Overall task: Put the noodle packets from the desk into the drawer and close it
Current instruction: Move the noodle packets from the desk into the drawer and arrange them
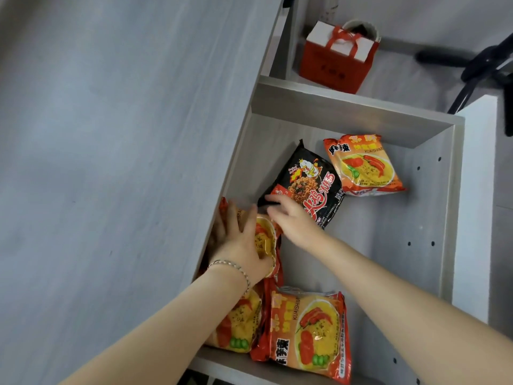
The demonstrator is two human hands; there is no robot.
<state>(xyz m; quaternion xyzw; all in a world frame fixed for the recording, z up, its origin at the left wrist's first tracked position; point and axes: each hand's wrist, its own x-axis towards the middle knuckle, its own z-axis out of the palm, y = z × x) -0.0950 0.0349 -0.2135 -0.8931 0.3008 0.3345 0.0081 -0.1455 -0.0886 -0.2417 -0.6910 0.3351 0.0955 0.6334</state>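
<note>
The grey drawer (433, 218) stands pulled out beside the desk top (111, 162). Inside it lie a black noodle packet (305, 184), an orange packet (363, 165) at the far end, and two orange packets near me (308, 329) (238, 323). My left hand (238, 240), with a bracelet at the wrist, presses flat on another orange packet (265, 240) against the drawer's left wall, partly under the desk edge. My right hand (291, 218) reaches in beside it, fingers spread, touching the near corner of the black packet.
A red and white gift bag (336, 59) stands in the compartment beyond the drawer's far wall. Black chair legs (472, 65) show on the floor at the upper right. A white panel (474, 190) runs along the drawer's right side.
</note>
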